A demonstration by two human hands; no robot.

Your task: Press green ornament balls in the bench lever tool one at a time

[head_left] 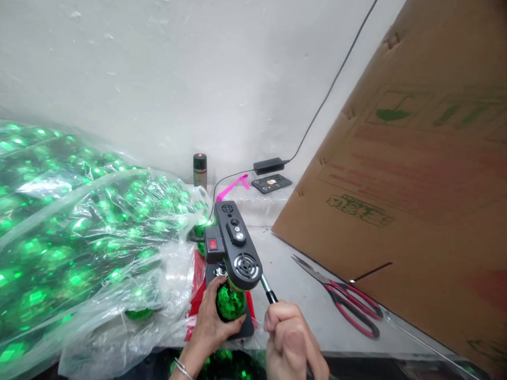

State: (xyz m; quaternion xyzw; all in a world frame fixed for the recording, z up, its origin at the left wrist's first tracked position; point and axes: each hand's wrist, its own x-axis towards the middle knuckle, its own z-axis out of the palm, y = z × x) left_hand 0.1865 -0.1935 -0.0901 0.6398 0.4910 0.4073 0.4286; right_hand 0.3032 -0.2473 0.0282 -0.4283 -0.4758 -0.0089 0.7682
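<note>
My left hand (210, 323) is wrapped round a shiny green ball ornament (229, 301) and holds it under the head of a small black press machine (234, 245) that has a red switch on its side. My right hand (290, 344) is closed in a fist round the machine's black-gripped metal lever (268, 291), which slants down toward me. The machine stands on a dark base over a red sheet (197, 297), near the table's front edge.
A large clear plastic bag full of green ball ornaments (72, 229) fills the left. Red-handled scissors (344, 300) lie right of the machine. A big cardboard sheet (419, 184) leans at right. A spray can (200, 169), power adapter (269, 165) and black remote-like panel (272, 183) sit by the wall.
</note>
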